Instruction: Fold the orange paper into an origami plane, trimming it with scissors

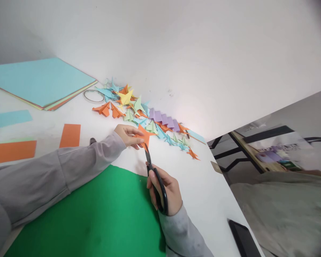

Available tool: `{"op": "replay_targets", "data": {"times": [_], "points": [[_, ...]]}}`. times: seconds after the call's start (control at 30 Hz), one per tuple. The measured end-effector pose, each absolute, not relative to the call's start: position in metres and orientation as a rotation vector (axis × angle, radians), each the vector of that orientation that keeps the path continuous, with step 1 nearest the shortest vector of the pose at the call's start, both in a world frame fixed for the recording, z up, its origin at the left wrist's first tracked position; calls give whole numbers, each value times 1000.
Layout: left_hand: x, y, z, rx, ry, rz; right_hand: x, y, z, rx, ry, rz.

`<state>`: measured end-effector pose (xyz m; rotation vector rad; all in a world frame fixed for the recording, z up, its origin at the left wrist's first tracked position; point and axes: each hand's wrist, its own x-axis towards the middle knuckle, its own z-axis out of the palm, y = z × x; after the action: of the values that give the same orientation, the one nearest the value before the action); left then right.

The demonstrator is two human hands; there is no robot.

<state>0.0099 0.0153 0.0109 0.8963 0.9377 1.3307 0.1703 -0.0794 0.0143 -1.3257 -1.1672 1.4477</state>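
My left hand (130, 136) pinches a small folded piece of orange paper (144, 134) between thumb and fingers, above the white table. In my right hand (167, 189) is a pair of black-handled scissors (162, 192), its fingers through and around the loops. The dark blades point up and away from me and meet the lower edge of the orange paper. Whether they are fully closed is hard to make out. Just behind the paper lies a row of folded paper shapes (151, 127) in green, blue, orange, yellow and purple.
A green sheet (96, 210) lies under my forearms. Stacked coloured paper (42, 82) and a tape roll (94, 95) sit at the far left. Orange strips (70, 135) and blue pieces (13, 117) lie nearer. A black phone (243, 237) rests near the right table edge.
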Motion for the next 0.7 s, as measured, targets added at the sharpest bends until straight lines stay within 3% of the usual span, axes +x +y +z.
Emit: {"op": "replay_targets", "data": {"times": [0.7], "points": [[8, 18, 9, 956, 980, 1307, 168, -82, 18, -1391, -1224, 1410]]}}
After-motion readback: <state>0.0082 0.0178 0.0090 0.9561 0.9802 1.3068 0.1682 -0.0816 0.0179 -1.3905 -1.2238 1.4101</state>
